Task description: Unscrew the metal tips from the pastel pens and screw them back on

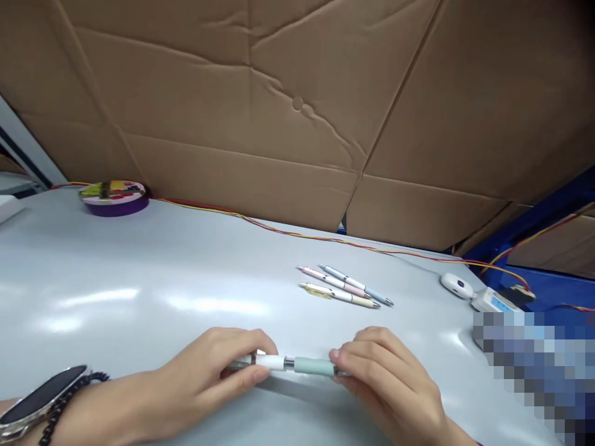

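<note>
Over near-centre of smooth pale-grey tabletop (pixel 139 260), slim mint-and-white plastic pen (pixel 314 366) held btwn L hand (pixel 220 365), fingers pinching white barrel (pixel 272 362), & R hand (pixel 395 378), fingers pinching tip end; step prob. working mid-joint (pixel 289 364), next calls for ends kept in line.

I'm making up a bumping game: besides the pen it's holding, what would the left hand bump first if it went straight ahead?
Probably the right hand. The left hand points along the pen toward it, though one picture makes depth hard to judge.
</note>
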`<state>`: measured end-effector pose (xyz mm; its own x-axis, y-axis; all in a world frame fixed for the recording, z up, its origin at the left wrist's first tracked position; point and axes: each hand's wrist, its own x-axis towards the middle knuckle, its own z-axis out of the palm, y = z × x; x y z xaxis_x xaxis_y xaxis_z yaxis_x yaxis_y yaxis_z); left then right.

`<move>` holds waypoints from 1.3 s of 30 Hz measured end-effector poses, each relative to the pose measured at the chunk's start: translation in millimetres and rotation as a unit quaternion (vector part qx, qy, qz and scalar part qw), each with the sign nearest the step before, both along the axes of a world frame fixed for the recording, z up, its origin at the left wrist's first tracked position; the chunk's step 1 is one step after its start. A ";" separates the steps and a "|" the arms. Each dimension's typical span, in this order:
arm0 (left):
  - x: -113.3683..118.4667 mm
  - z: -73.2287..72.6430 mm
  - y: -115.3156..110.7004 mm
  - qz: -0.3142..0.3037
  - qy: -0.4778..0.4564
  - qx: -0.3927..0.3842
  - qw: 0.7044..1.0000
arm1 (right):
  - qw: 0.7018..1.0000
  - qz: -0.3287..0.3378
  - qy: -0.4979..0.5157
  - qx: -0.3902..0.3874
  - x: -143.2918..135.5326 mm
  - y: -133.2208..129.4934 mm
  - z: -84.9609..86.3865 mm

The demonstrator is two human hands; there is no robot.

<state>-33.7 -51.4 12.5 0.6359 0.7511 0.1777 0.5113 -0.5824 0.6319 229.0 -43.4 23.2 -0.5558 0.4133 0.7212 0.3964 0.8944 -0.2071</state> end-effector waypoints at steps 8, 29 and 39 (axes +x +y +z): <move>1.6 -1.0 2.0 -0.027 -0.051 -0.057 0.997 | 0.999 -0.014 -0.025 -0.045 2.0 -0.4 -1.4; 0.4 -11.8 -3.2 -0.097 0.113 0.213 0.966 | 0.906 -0.010 0.062 -0.418 -31.2 -18.1 -7.8; 1.3 -9.0 3.8 -0.093 0.139 0.153 0.974 | 0.898 -0.011 0.074 -0.434 -26.5 -14.3 -14.7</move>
